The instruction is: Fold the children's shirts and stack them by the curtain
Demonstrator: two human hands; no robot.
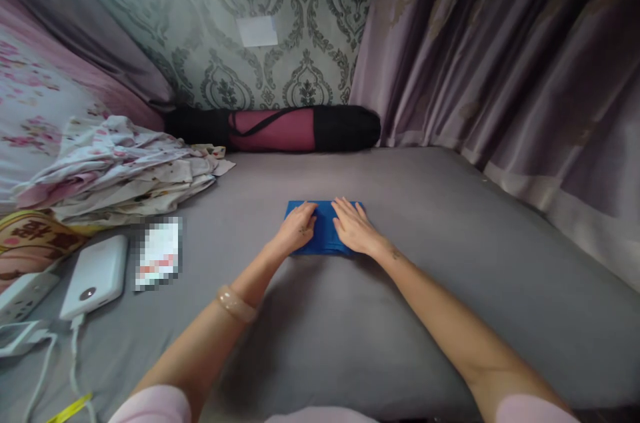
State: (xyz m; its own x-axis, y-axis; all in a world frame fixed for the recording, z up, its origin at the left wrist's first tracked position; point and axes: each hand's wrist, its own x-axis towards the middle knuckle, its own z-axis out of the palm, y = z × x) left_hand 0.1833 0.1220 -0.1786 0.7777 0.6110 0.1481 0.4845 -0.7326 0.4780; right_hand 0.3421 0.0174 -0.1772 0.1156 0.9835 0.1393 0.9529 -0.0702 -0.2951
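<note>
A flat blue rectangle (326,229), folded in layers at its near edge, lies on the grey sheet in the middle of the head view. I cannot tell whether it is cloth or plastic. On its left part rests my left hand (299,226), palm down, fingers close together and slightly bent. My right hand (356,228) lies flat on the right part with its fingers spread. Neither hand grips anything. The hands cover both sides of the blue piece, and its middle strip shows between them.
A black and dark-pink roll bag (273,130) lies against the wall. To the left are rumpled printed fabrics (125,163), a white power bank (97,273) with a cable, a power strip (27,296) and a blurred-out packet (159,253). Purple curtains (475,43) hang at right.
</note>
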